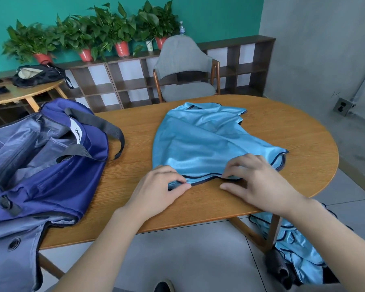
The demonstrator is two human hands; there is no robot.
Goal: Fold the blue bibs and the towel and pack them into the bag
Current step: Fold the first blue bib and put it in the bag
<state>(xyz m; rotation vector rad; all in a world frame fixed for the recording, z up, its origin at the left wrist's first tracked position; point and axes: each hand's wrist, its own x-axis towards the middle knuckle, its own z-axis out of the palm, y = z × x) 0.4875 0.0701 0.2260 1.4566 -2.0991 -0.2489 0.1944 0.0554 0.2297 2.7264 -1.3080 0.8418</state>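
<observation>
Bib: the blue bib (209, 144) lies spread at table (282, 127) centre; bag (40, 148) open at 9 o'clock.
Grip: my left hand (160, 186) and right hand (259, 180) each pinch its near hem.
Fold: I'd lift both corners evenly toward 12 o'clock, hems aligned.

Teal wall (198, 13), grey chair (183, 66), wood shelving (131, 85)

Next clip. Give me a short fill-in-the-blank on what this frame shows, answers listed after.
1. Both hands pinch the near hem of the blue bib lying on the ____.
2. The open bag sits to the bib's ____.
3. The left hand and right hand each grip the bib's ____ edge.

Answers: table; left; near
</observation>
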